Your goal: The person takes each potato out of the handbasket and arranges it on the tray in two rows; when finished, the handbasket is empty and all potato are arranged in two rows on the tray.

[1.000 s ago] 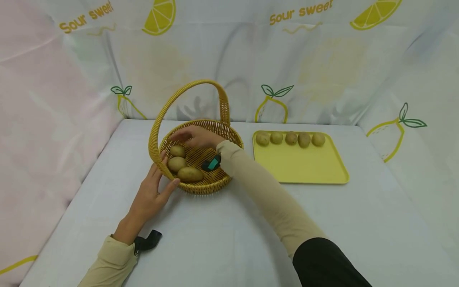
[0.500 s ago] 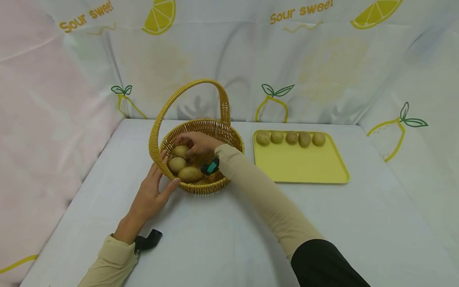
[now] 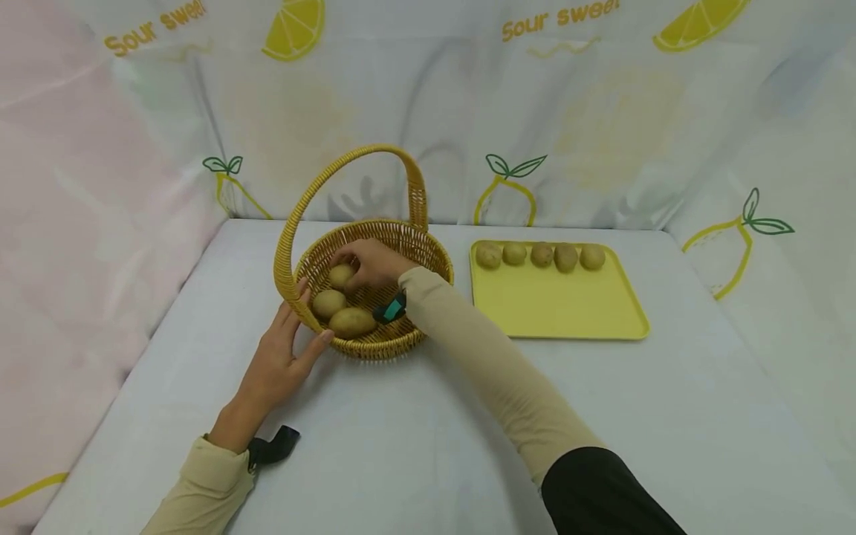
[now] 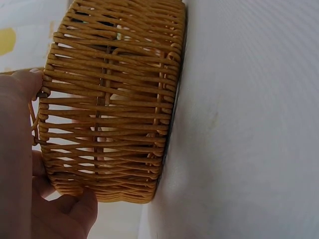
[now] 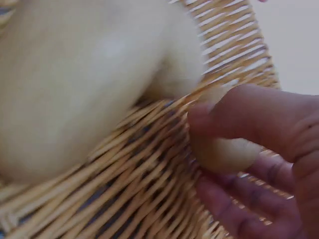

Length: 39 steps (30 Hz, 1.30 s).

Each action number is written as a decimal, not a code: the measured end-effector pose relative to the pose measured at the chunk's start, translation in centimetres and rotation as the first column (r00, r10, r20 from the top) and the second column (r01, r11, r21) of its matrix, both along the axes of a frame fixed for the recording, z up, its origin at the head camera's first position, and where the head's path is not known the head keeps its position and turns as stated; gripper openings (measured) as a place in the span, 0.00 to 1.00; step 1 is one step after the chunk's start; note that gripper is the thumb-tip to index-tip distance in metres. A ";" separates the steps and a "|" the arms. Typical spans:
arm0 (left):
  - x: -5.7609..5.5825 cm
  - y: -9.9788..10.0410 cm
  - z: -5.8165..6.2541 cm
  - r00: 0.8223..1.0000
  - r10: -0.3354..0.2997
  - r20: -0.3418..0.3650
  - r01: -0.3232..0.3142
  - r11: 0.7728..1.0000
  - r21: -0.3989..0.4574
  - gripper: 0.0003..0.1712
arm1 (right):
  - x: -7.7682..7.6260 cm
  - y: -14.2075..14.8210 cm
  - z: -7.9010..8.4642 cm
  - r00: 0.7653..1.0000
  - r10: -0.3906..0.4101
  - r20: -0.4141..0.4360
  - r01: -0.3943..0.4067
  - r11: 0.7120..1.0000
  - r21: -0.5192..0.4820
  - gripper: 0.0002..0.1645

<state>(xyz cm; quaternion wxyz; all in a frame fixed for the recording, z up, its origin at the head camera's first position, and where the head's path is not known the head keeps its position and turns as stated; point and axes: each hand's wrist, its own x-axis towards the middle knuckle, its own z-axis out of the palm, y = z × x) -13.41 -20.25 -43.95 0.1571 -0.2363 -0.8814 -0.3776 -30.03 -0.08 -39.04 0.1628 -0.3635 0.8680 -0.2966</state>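
Note:
In the head view, a round wicker basket (image 3: 377, 349) with a tall arched handle stands left of the table's middle. Several potatoes lie in its left part. My right hand (image 3: 376, 261) reaches inside and pinches the small rear potato (image 3: 342, 276) between thumb and fingers; the right wrist view shows the thumb over this potato (image 5: 224, 154) and fingers beneath. Nearer me sit a round potato (image 3: 328, 305) and a longer potato (image 3: 352, 323). My left hand (image 3: 277, 364) holds the basket's near left rim, thumb and fingers spread about the handle's base. Some left fingertips are hidden.
Right of the basket lies a yellow tray (image 3: 562, 308), with several potatoes (image 3: 542, 255) in a row along its far edge. A white cloth covers the table (image 3: 414, 446). A lemon-printed curtain (image 3: 455, 96) hangs close behind.
My right hand has come down from above the rear potato and taken hold of it. That potato has shifted slightly to the right. The left hand stays at the basket.

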 end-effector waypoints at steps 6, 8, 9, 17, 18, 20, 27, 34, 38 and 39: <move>-0.1 -0.1 -0.1 1.000 0.002 -0.001 -0.002 1.000 0.000 0.44 | 0.5 0.5 1.8 0.999 -0.040 -0.007 0.039 0.995 -0.088 0.26; -0.1 0.0 0.0 1.000 -0.001 -0.001 0.001 1.000 -0.002 0.44 | 0.7 0.9 2.5 0.999 -0.050 -0.011 0.049 0.990 -0.129 0.26; -0.2 0.0 0.0 1.000 0.000 -0.001 0.000 1.000 -0.004 0.44 | 0.8 1.1 2.8 0.999 -0.053 -0.010 0.051 0.988 -0.149 0.26; -0.3 -0.2 0.3 1.000 0.001 -0.005 -0.001 1.000 0.000 0.41 | 1.6 3.5 3.9 0.996 -0.093 0.004 0.090 0.954 -0.286 0.24; -0.3 -0.2 0.2 1.000 -0.001 -0.005 0.001 1.000 0.004 0.41 | 1.7 3.9 3.9 0.995 -0.101 0.002 0.097 0.950 -0.295 0.24; -0.3 -0.2 0.2 1.000 -0.006 -0.007 0.006 1.000 0.014 0.41 | 2.0 4.7 3.9 0.993 -0.117 -0.010 0.108 0.946 -0.306 0.24; -0.3 0.0 -0.1 1.000 -0.020 -0.014 0.021 0.999 0.038 0.41 | 3.4 7.7 4.1 0.987 -0.160 -0.008 0.146 0.916 -0.375 0.26; -0.1 -0.1 -0.1 1.000 -0.001 -0.005 0.001 1.000 0.029 0.41 | 4.3 10.0 4.2 0.978 -0.207 0.022 0.196 0.880 -0.432 0.26; -0.2 0.1 -0.2 1.000 -0.002 -0.002 0.002 0.999 0.036 0.41 | 4.8 11.6 3.9 0.971 -0.233 0.052 0.230 0.851 -0.472 0.26; -0.2 0.2 -0.2 1.000 -0.006 -0.003 0.006 0.999 0.039 0.41 | 4.9 12.0 3.8 0.968 -0.243 0.061 0.242 0.845 -0.478 0.26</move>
